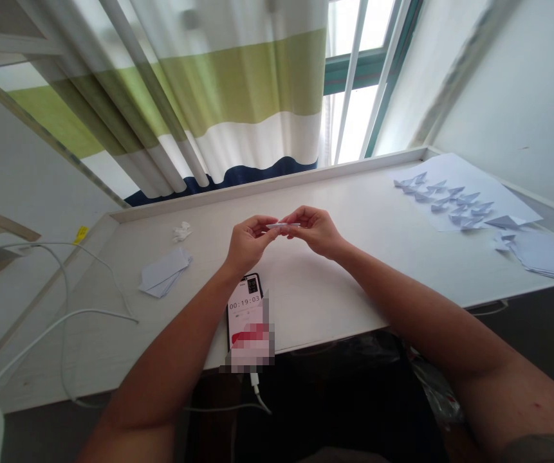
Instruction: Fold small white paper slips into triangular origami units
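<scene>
Between both hands, above the middle of the white table, I hold a small piece of folded paper [282, 226], seen nearly edge-on. My left hand [249, 243] pinches its left end between thumb and fingers. On the right end, my right hand [318, 230] pinches it the same way. The fingers cover most of the paper, so its exact shape is hidden. Just below my left hand lies a phone [245, 315] showing a timer, with its lower part blurred out.
Several folded paper figures [460, 199] stand on a white sheet [508, 186] at the right. Paper stacks lie at the right edge [547, 251] and left [163, 273]. Crumpled paper [181, 231] sits at the left. A white cable [88, 313] crosses the table's left side [107, 347].
</scene>
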`<state>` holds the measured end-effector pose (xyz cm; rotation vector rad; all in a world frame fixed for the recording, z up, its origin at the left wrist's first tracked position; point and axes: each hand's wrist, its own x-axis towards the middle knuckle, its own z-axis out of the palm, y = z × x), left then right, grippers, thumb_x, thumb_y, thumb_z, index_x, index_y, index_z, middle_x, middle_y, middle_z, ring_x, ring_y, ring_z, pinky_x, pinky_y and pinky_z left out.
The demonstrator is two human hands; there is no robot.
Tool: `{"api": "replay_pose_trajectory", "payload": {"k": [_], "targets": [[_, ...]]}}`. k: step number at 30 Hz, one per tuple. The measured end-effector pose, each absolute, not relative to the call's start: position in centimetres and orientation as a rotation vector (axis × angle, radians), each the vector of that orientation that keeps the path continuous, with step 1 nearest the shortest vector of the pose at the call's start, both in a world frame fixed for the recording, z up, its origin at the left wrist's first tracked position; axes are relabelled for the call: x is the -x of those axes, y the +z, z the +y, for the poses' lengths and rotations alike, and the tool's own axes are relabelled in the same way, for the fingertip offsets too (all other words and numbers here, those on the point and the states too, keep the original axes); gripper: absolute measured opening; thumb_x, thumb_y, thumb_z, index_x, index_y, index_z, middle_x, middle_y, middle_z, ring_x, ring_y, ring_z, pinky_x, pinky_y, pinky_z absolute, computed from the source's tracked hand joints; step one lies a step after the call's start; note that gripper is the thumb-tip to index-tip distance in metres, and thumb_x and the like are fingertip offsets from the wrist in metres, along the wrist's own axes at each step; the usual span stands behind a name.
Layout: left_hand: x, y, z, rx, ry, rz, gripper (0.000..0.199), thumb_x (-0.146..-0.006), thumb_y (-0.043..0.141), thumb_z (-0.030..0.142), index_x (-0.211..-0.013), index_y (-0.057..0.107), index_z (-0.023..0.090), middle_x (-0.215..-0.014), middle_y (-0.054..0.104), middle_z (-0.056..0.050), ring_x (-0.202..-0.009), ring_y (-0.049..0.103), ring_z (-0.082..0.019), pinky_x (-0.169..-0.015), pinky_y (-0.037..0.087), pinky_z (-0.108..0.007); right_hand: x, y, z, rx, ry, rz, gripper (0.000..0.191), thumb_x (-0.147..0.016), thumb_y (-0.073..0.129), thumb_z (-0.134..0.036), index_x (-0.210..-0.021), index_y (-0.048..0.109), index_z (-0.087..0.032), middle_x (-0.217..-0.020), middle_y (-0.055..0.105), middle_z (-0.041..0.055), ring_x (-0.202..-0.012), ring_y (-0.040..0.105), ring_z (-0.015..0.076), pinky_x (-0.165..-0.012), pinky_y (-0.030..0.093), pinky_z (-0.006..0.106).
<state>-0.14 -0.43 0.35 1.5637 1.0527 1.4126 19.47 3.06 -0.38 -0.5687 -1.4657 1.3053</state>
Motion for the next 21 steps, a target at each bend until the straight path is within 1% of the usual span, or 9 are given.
{"api": "replay_pose_trajectory", "payload": {"k": [3,6,8,12,14,16,18,21], "targets": [[0.10,0.65,-0.62,-1.590,1.391,1.065,0.036,-0.077,0.098,0.045,-0.096,0.084,0.018,-0.089,0.084,-0.008,-0.082,0.079,-0.021,-0.080,0.064,-0.037,-19.46,-0.34,2.94,0.580,1.278,-1.459,0.052,-0.066,0.104,-0.058,-0.077,0.070,-0.020,-0.082,0.081,0.0047,-0.075,0.076,0.0192,-0.071,0.064,0.037],[-0.08,0.83,-0.69,-1.539,1.388,1.044,0.035,-0.074,0.100,0.045,-0.089,0.084,0.018,-0.083,0.083,-0.007,-0.080,0.079,-0.021,-0.082,0.065,-0.039,-19.32,-0.32,2.77,0.560,1.280,-1.438,0.052,-0.067,0.104,-0.056,-0.076,0.066,-0.021,-0.079,0.080,0.0037,-0.076,0.077,0.0203,-0.075,0.066,0.039],[-0.17,0.83,-0.64,-1.489,1.376,1.025,0.036,-0.072,0.101,0.045,-0.088,0.084,0.018,-0.082,0.083,-0.007,-0.079,0.079,-0.021,-0.083,0.065,-0.040,-19.22,-0.35,2.76,0.546,1.296,-1.415,0.053,-0.068,0.103,-0.055,-0.078,0.064,-0.022,-0.079,0.079,0.0027,-0.076,0.078,0.0208,-0.077,0.067,0.041],[-0.04,0.71,-0.45,-1.441,1.372,1.052,0.039,-0.072,0.100,0.047,-0.090,0.083,0.017,-0.082,0.083,-0.008,-0.078,0.078,-0.021,-0.081,0.064,-0.039,-19.34,-0.61,3.19,0.575,1.332,-1.417,0.058,-0.065,0.104,-0.057,-0.094,0.069,-0.021,-0.084,0.080,0.0022,-0.077,0.079,0.0202,-0.077,0.068,0.039],[0.17,0.71,-0.39,-1.448,1.377,1.071,0.041,-0.072,0.100,0.047,-0.095,0.083,0.016,-0.085,0.083,-0.008,-0.080,0.079,-0.021,-0.081,0.064,-0.038,-19.59,-0.75,3.48,0.609,1.317,-1.447,0.058,-0.066,0.103,-0.059,-0.097,0.073,-0.020,-0.085,0.080,0.0029,-0.076,0.078,0.0192,-0.076,0.067,0.038],[0.35,0.78,-0.38,-1.468,1.374,1.080,0.044,-0.073,0.100,0.046,-0.101,0.083,0.016,-0.088,0.084,-0.008,-0.083,0.080,-0.022,-0.081,0.064,-0.038,-19.84,-0.80,3.63,0.628,1.299,-1.482,0.057,-0.068,0.101,-0.060,-0.096,0.074,-0.019,-0.083,0.080,0.0033,-0.073,0.077,0.0186,-0.075,0.067,0.037],[0.43,0.88,-0.43,-1.492,1.357,1.086,0.045,-0.075,0.098,0.046,-0.106,0.082,0.017,-0.088,0.084,-0.008,-0.085,0.081,-0.023,-0.080,0.064,-0.037,-20.03,-0.77,3.62,0.637,1.299,-1.508,0.057,-0.071,0.100,-0.061,-0.100,0.075,-0.018,-0.080,0.080,0.0030,-0.071,0.077,0.0185,-0.072,0.067,0.036],[0.37,1.01,-0.54,-1.512,1.289,1.092,0.039,-0.081,0.093,0.047,-0.103,0.082,0.017,-0.088,0.083,-0.008,-0.085,0.081,-0.023,-0.077,0.063,-0.035,-20.16,-0.66,3.49,0.678,1.344,-1.532,0.060,-0.073,0.097,-0.064,-0.103,0.074,-0.017,-0.069,0.077,0.0009,-0.062,0.075,0.0181,-0.062,0.065,0.033]]}}
